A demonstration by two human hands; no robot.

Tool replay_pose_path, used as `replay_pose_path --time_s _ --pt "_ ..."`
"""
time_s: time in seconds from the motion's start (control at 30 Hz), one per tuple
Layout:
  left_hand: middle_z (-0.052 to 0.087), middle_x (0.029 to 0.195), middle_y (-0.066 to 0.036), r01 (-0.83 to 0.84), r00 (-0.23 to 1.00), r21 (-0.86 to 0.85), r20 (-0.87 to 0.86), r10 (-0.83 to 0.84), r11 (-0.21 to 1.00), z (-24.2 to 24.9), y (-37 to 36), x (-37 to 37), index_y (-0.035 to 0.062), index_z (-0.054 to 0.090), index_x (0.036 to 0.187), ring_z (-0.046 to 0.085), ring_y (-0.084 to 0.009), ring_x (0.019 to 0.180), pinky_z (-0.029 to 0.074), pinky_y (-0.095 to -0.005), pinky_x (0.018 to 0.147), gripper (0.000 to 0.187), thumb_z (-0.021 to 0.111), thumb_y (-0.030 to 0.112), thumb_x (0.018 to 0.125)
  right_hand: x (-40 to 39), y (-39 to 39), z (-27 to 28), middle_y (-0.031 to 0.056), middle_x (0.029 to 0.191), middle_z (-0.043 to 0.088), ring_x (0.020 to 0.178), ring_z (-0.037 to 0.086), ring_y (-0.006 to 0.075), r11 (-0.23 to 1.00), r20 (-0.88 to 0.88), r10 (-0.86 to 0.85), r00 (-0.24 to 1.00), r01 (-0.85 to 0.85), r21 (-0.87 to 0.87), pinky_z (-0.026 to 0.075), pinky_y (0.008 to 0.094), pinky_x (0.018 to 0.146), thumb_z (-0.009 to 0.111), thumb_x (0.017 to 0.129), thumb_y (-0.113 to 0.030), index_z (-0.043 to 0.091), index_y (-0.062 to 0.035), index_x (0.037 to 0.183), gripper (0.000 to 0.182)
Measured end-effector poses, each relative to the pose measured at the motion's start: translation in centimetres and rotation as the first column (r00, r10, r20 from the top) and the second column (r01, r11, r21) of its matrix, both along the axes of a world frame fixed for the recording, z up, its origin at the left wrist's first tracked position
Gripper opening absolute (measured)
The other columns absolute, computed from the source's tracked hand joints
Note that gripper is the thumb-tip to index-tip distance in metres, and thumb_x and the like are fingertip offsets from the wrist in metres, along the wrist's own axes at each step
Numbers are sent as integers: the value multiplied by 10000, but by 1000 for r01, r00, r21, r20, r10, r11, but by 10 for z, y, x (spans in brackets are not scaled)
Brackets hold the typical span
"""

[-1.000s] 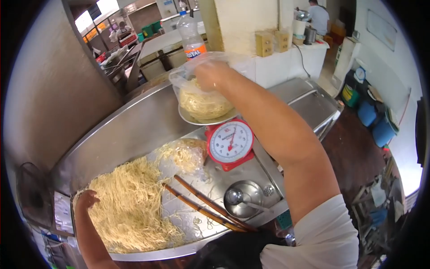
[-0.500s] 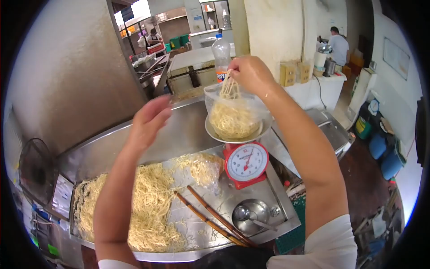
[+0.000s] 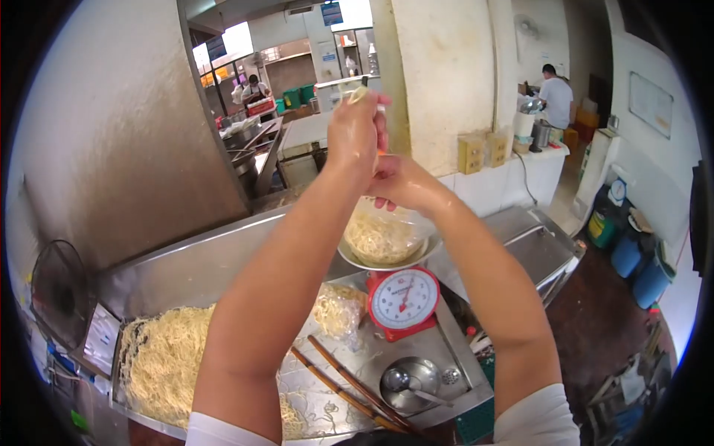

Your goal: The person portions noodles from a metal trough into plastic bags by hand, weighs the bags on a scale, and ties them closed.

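Observation:
Noodles fill a clear plastic bag (image 3: 383,230), which rests in the pan (image 3: 364,262) of a red dial scale (image 3: 404,299). Just above, my right hand (image 3: 405,182) is closed at the bag's top, its fingers partly hidden behind my left wrist. My left hand (image 3: 353,137) is raised higher, fingers closed around something pale and blurred at their tips; I cannot make out whether it is noodles or plastic. A second noodle-filled bag (image 3: 338,312) lies on the steel table left of the scale. Loose noodles (image 3: 163,364) are heaped farther left, partly covered by my left arm.
Two wooden sticks (image 3: 349,379) lie across the steel table (image 3: 320,424) near me. Beside them is a metal bowl (image 3: 424,375) with a ladle (image 3: 398,380) in it. A fan (image 3: 59,293) stands at the left. Two people work in the background.
My left hand has swung right and up, in front of my right wrist. The right hand has come down to the bag's top, and the strands it held up no longer show there.

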State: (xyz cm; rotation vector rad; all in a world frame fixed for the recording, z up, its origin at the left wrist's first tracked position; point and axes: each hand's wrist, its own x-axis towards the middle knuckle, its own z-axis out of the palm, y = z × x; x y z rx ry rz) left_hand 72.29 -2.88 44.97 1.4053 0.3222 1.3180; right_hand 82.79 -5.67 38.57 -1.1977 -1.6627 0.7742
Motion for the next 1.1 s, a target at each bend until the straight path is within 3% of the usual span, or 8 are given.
replay_pose_path --time_s 0.23,0.43,0.47,0.5,0.63,0.73,0.87,1.1 --pt "289 575 75 -145 975 117 187 121 982 98 -3 -125 29 597 1056 276 -43 455 234 -209 380 227 550 191 905 37 55 -59 156 726 661 705 651 277 926 675 -377 634 282 252 515 388 664 625 729 -113 686 -59 739 82" --pt "393 563 50 -555 758 357 -153 634 751 27 27 -318 46 626 984 364 -68 464 302 -237 443 296 511 313 925 64 59 -88 156 817 675 762 650 289 850 570 -446 690 128 510 513 368 709 629 713 -147 707 -71 876 196" --pt "481 592 34 -585 185 593 -567 803 554 7 11 -332 78 612 890 448 -101 504 354 -276 490 284 508 340 924 60 45 -76 159 867 676 815 651 284 895 548 -413 727 215 390 510 371 748 642 727 -174 703 -73 915 222" --pt "525 638 9 -554 332 490 -611 718 673 -43 27 -376 81 570 835 494 -115 568 364 -288 511 256 534 322 915 54 27 -55 162 917 676 867 652 279 921 518 -386 763 293 256 508 373 786 656 742 -202 699 -74 954 251" --pt "605 1141 -259 -261 -778 445 -623 87 857 -261 11 -631 -44 602 1146 575 -368 1102 478 -411 918 689 811 354 623 72 9 -47 163 913 676 900 643 319 705 393 -698 599 480 522 495 393 816 706 727 -306 636 -77 1095 439" --pt "602 1150 -259 -670 -561 206 -769 -305 713 -298 -42 -656 -70 602 1124 561 -381 1115 462 -390 940 693 802 379 638 110 29 -77 139 895 669 840 645 294 696 420 -714 559 503 513 506 398 714 744 681 -369 606 -85 1127 546" --pt "568 1240 -214 -693 -285 255 -956 69 675 -357 -94 -668 -51 515 1250 559 -327 1120 429 -398 960 719 764 373 725 92 17 -65 67 845 616 721 590 163 840 303 -421 855 493 -226 478 350 528 687 758 -344 617 -107 1084 409" --pt "519 1308 -208 -588 90 246 -927 364 770 -304 -118 -478 30 528 1277 473 -334 1237 373 -381 1036 613 681 406 818 10 58 3 -71 724 471 588 382 51 892 -231 -409 883 440 103 310 228 450 472 898 -202 627 -188 1008 191"
